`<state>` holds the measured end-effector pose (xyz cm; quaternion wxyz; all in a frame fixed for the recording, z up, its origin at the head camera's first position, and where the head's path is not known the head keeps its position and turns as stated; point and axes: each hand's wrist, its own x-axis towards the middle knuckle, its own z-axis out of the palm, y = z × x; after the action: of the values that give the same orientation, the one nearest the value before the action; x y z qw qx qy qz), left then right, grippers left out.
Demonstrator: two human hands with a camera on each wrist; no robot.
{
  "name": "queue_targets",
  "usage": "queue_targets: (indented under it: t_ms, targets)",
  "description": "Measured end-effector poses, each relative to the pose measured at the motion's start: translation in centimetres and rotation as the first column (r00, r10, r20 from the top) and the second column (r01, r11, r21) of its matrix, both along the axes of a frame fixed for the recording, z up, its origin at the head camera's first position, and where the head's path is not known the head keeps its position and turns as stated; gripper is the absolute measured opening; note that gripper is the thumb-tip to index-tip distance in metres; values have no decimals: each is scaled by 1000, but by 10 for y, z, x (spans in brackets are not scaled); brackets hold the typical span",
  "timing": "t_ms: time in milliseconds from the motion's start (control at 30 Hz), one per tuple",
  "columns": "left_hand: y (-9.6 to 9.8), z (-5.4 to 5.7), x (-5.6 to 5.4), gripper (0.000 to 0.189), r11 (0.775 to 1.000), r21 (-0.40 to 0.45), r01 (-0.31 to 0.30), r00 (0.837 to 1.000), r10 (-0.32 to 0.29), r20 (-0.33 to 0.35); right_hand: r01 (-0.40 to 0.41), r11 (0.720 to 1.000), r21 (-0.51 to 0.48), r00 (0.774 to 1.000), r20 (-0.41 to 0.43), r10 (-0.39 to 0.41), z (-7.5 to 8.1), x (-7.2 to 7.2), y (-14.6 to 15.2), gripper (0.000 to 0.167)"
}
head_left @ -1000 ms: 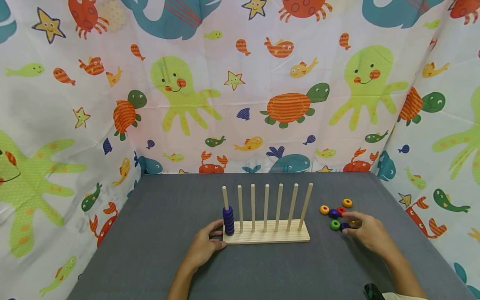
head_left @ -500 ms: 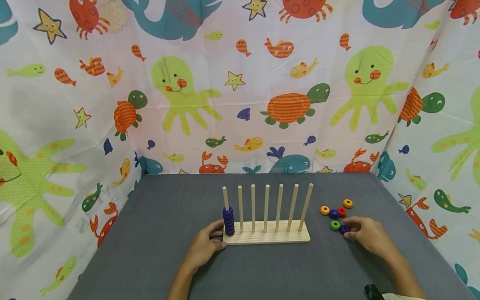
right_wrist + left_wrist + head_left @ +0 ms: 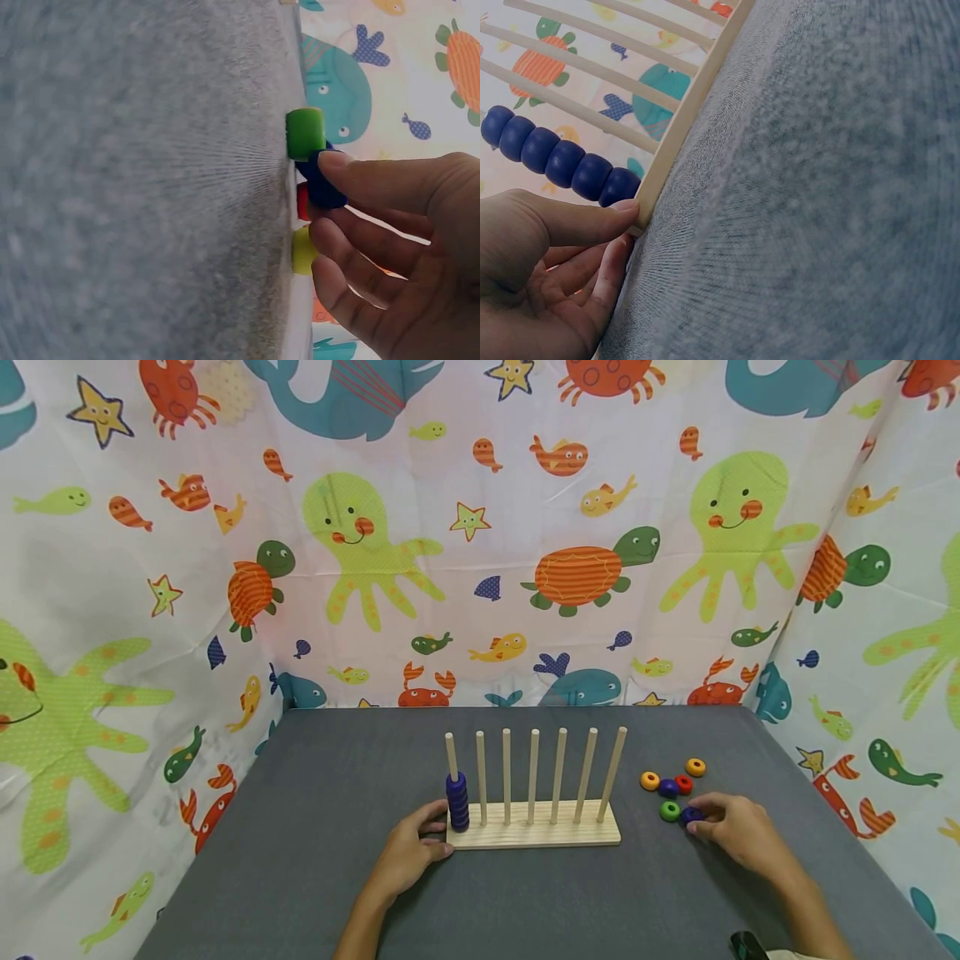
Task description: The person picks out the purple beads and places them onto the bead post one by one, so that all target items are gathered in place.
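A wooden peg stand [image 3: 540,833] with several upright pegs is on the grey table, and its leftmost peg carries a stack of dark blue beads [image 3: 457,802]. My left hand [image 3: 401,858] pinches the left end of the base; in the left wrist view the thumb [image 3: 592,223] lies against the base's edge beside the lowest bead. To the right of the stand, my right hand [image 3: 738,831] holds a dark blue bead [image 3: 325,184] between thumb and fingers. It looks tilted, close to a green bead [image 3: 670,811]. The fingers hide part of it.
Near the right hand lie two orange beads [image 3: 649,781], a red bead [image 3: 683,785] and another blue bead [image 3: 667,788]. A yellow bead [image 3: 303,251] shows only in the right wrist view. A sea-animal curtain [image 3: 480,568] surrounds the table [image 3: 540,910].
The right hand's fingers have come down around the blue bead, which has tipped slightly. The left hand and the peg stand have stayed still.
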<state>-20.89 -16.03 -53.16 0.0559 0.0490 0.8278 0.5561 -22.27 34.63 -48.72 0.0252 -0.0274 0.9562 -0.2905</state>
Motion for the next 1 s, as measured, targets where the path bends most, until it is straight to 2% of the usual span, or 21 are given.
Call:
queue_targets:
  t_ms: [100, 333, 567, 767, 1000]
  targets:
    - [0, 0, 0, 69, 1000, -3, -2, 1000, 2, 1, 23, 1000, -1, 999, -29, -23, 4, 2, -1, 34]
    - [1, 1, 0, 69, 1000, 0, -4, 1000, 4, 4, 49, 999, 22, 981, -186, -44, 18, 6, -9, 41]
    - [1, 0, 0, 68, 1000, -1, -3, 1000, 3, 6, 80, 996, -46, 937, -339, -90, 35, 14, -24, 38]
    - [1, 0, 0, 69, 1000, -5, -7, 1000, 7, 3, 61, 995, -74, 909, -408, -86, 53, 19, -33, 35]
    - [1, 0, 0, 68, 1000, -7, -6, 1000, 6, 1, 44, 990, -132, 856, -507, -105, 69, 20, -50, 39]
